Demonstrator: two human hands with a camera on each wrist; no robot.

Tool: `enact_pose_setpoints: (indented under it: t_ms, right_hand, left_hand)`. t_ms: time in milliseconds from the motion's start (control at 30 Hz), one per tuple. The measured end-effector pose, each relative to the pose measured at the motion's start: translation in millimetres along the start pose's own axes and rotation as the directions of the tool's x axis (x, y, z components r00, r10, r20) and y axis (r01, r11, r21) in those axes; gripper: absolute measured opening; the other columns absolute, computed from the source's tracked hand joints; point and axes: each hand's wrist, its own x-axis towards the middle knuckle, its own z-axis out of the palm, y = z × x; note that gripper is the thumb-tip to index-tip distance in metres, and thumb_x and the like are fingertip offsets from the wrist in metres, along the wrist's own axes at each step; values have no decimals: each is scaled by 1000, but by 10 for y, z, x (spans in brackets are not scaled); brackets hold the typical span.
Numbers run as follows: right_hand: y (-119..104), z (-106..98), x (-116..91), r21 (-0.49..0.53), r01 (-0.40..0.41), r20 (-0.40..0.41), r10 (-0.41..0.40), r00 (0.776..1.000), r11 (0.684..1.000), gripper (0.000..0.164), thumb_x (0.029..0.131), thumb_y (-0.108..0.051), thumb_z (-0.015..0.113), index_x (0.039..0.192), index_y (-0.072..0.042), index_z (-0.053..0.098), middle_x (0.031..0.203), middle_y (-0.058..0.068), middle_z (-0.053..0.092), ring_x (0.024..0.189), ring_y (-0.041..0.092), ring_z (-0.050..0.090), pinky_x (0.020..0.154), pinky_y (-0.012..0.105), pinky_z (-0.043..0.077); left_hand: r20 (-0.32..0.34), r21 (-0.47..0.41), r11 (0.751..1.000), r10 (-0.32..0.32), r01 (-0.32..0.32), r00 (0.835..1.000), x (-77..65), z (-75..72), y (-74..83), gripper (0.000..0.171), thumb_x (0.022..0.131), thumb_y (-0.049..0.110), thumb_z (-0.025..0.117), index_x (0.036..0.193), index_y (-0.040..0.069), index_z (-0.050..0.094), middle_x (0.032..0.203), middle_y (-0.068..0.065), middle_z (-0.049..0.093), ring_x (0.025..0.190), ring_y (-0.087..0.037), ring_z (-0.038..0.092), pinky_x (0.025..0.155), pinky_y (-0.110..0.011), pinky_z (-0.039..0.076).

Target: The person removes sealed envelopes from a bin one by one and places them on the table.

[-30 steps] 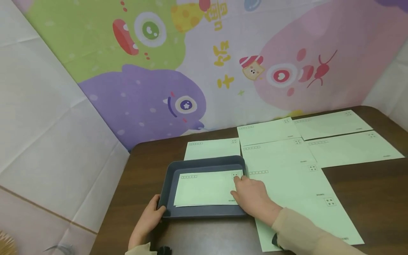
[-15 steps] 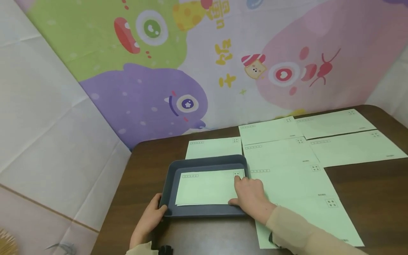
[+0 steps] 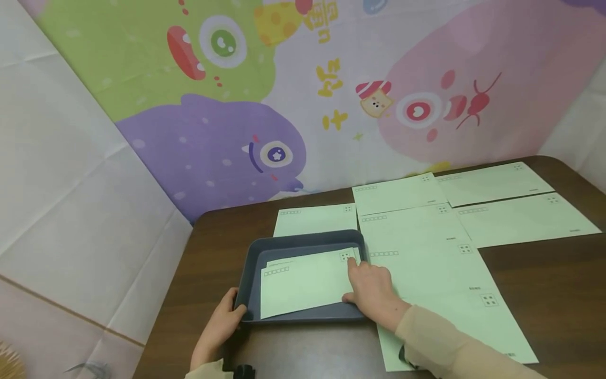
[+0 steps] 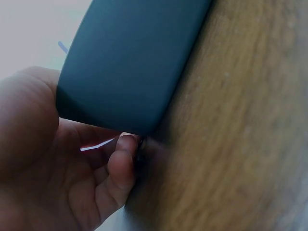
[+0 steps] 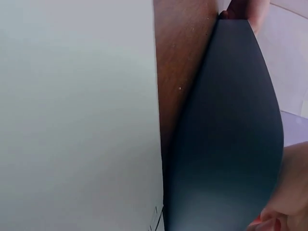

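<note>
A dark blue-grey tray (image 3: 303,316) lies on the brown table with a few pale green envelopes stacked in it. The top envelope (image 3: 305,287) is tilted, its left end lower than the ones beneath. My left hand (image 3: 219,327) holds the tray's front left corner, thumb at the rim; in the left wrist view its curled fingers reach under the tray (image 4: 130,57). Reaching over the tray's right wall, my right hand (image 3: 376,290) holds the top envelope's right end, index finger by the stamp box and thumb at its lower edge. In the right wrist view, the tray wall (image 5: 226,125) hides most of that hand.
Right of the tray, a column of overlapping envelopes (image 3: 426,273) runs toward the front, partly under my right sleeve (image 3: 454,345). Two more (image 3: 530,221) lie at the far right. Another envelope (image 3: 314,220) sits behind the tray. A cartoon cloth (image 3: 213,152) covers the wall behind.
The top envelope has turned in the tray, its left end swinging toward me and uncovering the envelopes below. My left hand and the tray keep their places.
</note>
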Motion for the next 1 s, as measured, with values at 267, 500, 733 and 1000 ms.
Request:
enact_pose_setpoints:
  t_ms: [267,500,733,1000]
  right_hand:
    - [5,-19,15,-17,35,-3,-35,999,999,60,60,-49,76,89,-2,54,57,5,48,48,20,50,39,32,35]
    - [-82,-9,42,-136,80,11,-79,997,987,67,55,-51,78,92,0,53,58,7,48,50,16,49,40,29,37]
    - [-100,-1,67,-123,52,42,-47,998,991,69,53,-45,80,95,1,51,57,8,49,49,15,47,41,29,39]
    - [-134,-35,98,-77,29,101,-21,995,997,66,56,-39,82,97,3,51,62,10,51,56,19,52,45,31,40]
  left_hand:
    - [3,-1,1000,8,-8,1000,-4,-11,-11,33,82,5,46,114,-1,46,96,-15,52,66,-18,48,54,-30,41]
    - [1,17,1000,4,-4,1000,-4,-18,-16,35,82,6,46,116,-1,45,98,-15,51,68,-19,49,54,-30,41]
    - [1,4,1000,9,-9,1000,4,-6,-30,33,81,5,46,114,-1,46,95,-14,52,66,-18,48,53,-30,41]
    - [6,-4,1000,7,-7,1000,13,-4,-26,33,81,5,46,114,-1,46,93,-14,52,65,-18,48,53,-30,41]
